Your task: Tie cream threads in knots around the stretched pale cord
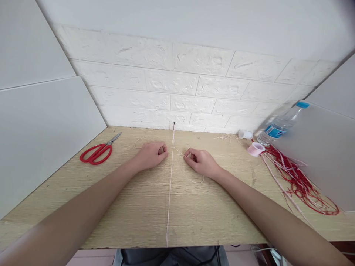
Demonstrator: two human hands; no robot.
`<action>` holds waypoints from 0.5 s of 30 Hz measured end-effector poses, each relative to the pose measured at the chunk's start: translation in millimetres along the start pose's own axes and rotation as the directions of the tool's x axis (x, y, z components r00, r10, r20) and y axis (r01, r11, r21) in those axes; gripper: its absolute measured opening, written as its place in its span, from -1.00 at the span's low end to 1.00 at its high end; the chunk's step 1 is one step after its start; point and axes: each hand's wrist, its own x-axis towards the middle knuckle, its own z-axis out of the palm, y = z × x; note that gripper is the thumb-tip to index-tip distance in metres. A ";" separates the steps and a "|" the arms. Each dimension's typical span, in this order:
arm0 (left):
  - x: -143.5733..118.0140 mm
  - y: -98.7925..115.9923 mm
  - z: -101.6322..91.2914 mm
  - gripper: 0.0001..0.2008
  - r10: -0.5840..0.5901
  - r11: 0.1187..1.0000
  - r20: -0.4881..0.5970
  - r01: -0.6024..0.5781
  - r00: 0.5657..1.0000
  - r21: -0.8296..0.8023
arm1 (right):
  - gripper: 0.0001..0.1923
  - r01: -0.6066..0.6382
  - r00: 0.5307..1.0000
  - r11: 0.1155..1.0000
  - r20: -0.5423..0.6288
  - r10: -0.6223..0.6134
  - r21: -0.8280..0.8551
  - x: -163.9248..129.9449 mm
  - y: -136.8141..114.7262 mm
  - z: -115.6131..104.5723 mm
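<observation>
Right hand: thumb and forefinger meet in a narrow pinch on a fine pale thread; the remaining fingers are curled toward the palm.
Left hand: thumb and forefinger bent, their tips close together just beside the cord; whether a strand lies between them cannot be told.
Pinched thread: slants from the cord down to the right fingertips.
Cord: pale strands, drawn straight between the two hands from a small dark anchor point at the wall's base to the near table edge; the short upper end shows dark reddish markings.
Loose strands: one thin curve beside the right hand, another beyond the left wrist.
Scissors: red-handled, lying left of the left hand, blades pointing away from the person.
Table: pale, wood-grained; both forearms reach across it.
Right far corner: a white spool, a pink spool, a heap of red and pink cords, and a clear bottle with blue cap and label, tilted toward the side panel.
Room: white brick-patterned wall behind; plain pale panels at left and right.
</observation>
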 end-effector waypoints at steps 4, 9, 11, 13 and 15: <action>0.1 0.3 0.5 -0.82 -0.003 1.000 0.001 0.003 1.000 0.003 | -0.85 0.003 1.000 1.000 -0.003 -0.003 -0.010 -0.2 0.0 -0.1; 0.2 0.8 0.1 -0.81 -0.004 1.000 0.001 0.004 1.000 0.003 | -0.85 0.001 1.000 1.000 -0.001 -0.001 -0.010 0.2 0.2 0.1; 0.2 1.0 -0.2 -0.81 -0.004 1.000 0.004 0.004 1.000 0.003 | -0.85 0.002 1.000 1.000 -0.002 -0.002 -0.008 0.4 0.2 0.1; 0.3 1.2 -0.3 -0.81 -0.008 1.000 0.005 0.008 1.000 0.002 | -0.85 0.001 1.000 1.000 -0.003 -0.001 -0.007 0.4 0.0 0.1; 0.3 1.3 -0.2 -0.81 -0.015 1.000 0.004 0.015 1.000 0.002 | -0.85 -0.001 1.000 1.000 -0.003 0.001 -0.008 0.3 0.0 0.1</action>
